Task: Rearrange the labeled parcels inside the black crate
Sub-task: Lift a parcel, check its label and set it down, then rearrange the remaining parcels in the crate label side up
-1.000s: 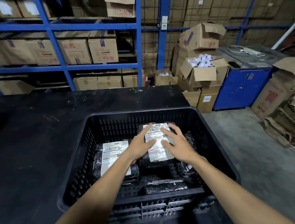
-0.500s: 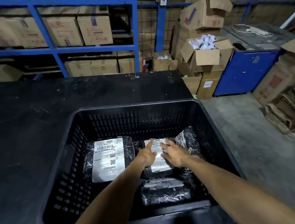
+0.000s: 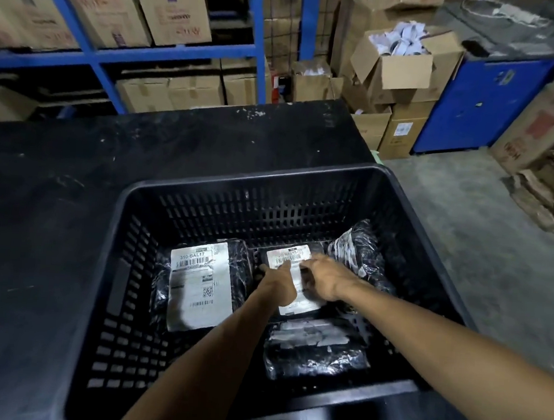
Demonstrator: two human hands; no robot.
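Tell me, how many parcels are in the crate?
4: left parcel, middle parcel under both hands, near parcel, right parcel against the wall. More may be hidden.

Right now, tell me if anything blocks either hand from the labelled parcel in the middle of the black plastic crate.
Nothing visible does: the left hand and right hand already rest on the middle labelled parcel.

Dim warehouse light, wide-angle view, soft throughout.
Glare whitens the shipping label [image 3: 197, 285] and plastic wrap in the black crate [image 3: 128, 203]; shelving [image 3: 91, 53] blurred, lines bending toward frame edges; crate interior deeply shadowed.
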